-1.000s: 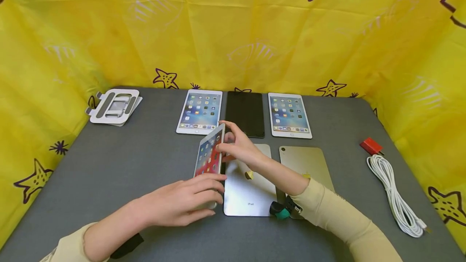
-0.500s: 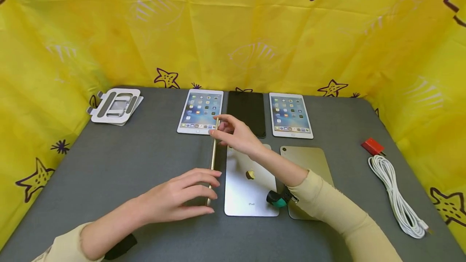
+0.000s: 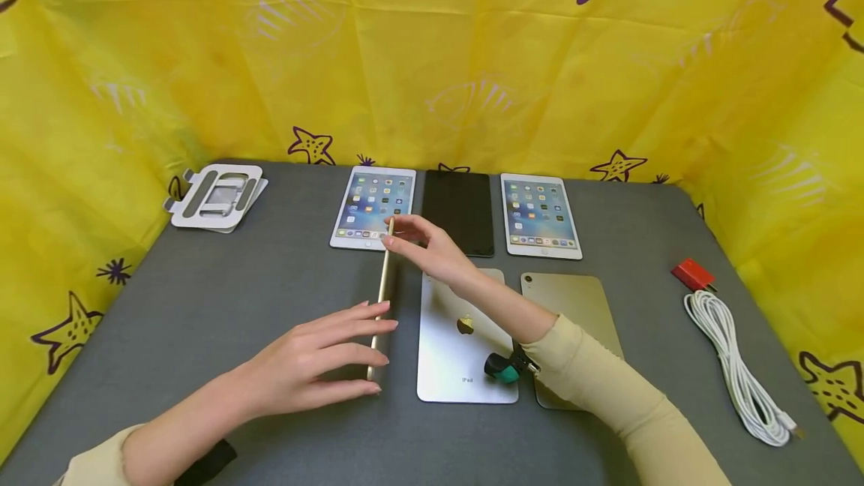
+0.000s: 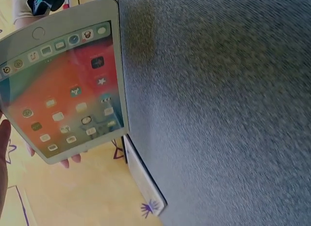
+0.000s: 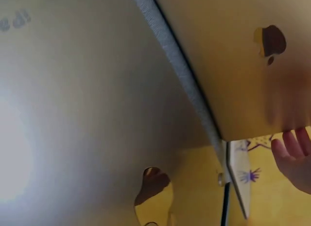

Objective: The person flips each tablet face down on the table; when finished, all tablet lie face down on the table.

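A gold-backed tablet (image 3: 385, 268) stands on its long edge, nearly edge-on in the head view. My right hand (image 3: 432, 250) pinches its far top corner between thumb and fingers. Over the near part of the upper edge, my left hand (image 3: 324, 358) reaches with fairly straight, spread fingers; exact contact is hard to tell. The left wrist view shows the tablet's lit screen (image 4: 73, 104), with app icons and a white border. Its gold back (image 5: 228, 65) appears in the right wrist view. A silver tablet (image 3: 445, 358) lies face down just to the right.
Behind are a white tablet (image 3: 374, 205), a black tablet (image 3: 459, 208) and another white tablet (image 3: 542, 212). A gold tablet (image 3: 574, 298) lies partly under my right sleeve. White stands (image 3: 216, 197) sit far left; a red charger (image 3: 692, 274) and coiled white cable (image 3: 729, 366) lie right.
The tablet has turned from showing its screen to nearly edge-on and shifted slightly left. Both hands moved left with it, and the left fingers have spread apart.
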Motion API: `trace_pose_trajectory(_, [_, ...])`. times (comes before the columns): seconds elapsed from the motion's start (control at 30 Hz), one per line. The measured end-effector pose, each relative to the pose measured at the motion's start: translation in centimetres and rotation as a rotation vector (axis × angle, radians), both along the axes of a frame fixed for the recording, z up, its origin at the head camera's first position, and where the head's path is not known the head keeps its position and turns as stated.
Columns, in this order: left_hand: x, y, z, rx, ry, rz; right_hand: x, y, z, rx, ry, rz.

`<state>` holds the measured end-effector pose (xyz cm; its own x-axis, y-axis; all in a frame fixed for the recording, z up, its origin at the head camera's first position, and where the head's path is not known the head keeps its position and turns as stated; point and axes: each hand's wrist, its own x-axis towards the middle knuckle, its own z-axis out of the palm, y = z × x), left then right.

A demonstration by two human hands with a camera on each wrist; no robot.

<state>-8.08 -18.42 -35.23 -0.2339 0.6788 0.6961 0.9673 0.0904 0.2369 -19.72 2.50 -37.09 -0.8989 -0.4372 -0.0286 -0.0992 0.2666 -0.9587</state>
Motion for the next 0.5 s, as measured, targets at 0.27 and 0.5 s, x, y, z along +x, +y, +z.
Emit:
trace_pose_trajectory(0.27, [0.1,-1.8,0.1,-0.065,-0.163,0.134,-0.5,-0.7,-1.4,0.067,-0.073,0.086])
trace_pose_trajectory(0.5, [0.4,-4.5,0.4,-0.302,-0.482,0.336,-1.1,-0.5,-2.5,0.098,-0.071,0.249])
